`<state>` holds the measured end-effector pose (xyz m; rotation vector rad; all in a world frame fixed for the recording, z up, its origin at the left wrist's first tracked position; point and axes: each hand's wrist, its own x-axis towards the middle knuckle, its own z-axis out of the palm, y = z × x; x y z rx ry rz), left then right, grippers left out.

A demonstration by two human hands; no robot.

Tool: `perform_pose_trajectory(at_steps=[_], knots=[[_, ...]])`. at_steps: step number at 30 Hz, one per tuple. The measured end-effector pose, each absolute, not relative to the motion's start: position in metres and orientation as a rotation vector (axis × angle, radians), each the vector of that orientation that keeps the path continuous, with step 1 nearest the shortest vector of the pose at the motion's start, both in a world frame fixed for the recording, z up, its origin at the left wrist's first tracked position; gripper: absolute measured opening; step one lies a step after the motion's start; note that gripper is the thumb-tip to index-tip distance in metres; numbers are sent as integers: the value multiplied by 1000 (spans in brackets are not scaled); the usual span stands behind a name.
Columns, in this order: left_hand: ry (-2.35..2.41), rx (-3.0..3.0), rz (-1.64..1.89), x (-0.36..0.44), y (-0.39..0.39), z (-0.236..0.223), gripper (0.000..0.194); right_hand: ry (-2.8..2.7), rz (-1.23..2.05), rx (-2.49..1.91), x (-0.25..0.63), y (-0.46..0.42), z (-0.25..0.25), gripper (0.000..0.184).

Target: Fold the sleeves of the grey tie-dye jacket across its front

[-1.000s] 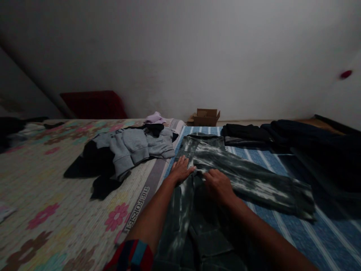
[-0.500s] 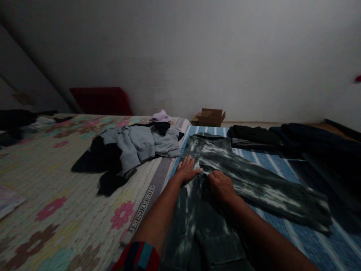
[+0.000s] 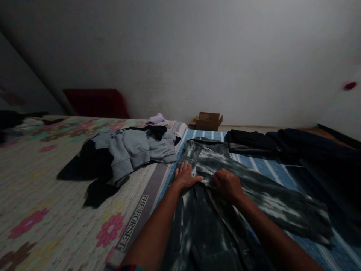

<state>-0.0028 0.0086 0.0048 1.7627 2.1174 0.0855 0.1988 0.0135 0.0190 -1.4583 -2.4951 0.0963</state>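
Room dim; near end of tie-dye trousers (image 3: 214, 210) cut off by lower frame edge, dark pile (image 3: 296, 145) at far right edge of blue striped sheet (image 3: 282, 175) hard to make out. Left hand (image 3: 184, 177) flat, fingers spread wide, pressing trousers near sheet's left edge. Right hand (image 3: 227, 182) curled on fabric just beside; grip unclear. One grey sweatshirt (image 3: 135, 148) on floral mattress (image 3: 42, 195); one cardboard box (image 3: 207, 121) beyond far edge.

A single head-worn camera looks forward and down across the bed (image 3: 56, 195), close above the person's forearms.
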Motion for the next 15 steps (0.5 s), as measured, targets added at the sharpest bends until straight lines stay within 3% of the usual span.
perform_pose_trajectory(at_steps=[4, 8, 15], knots=[[2125, 1763, 84, -4, 6, 4, 99, -2306, 75, -1788, 208, 75, 34, 29], [2123, 1752, 96, -3, 4, 3, 99, -2310, 157, -1911, 207, 124, 33, 40], [2112, 1731, 67, -1, 2, 8, 102, -2339, 278, -1984, 208, 147, 21, 39]])
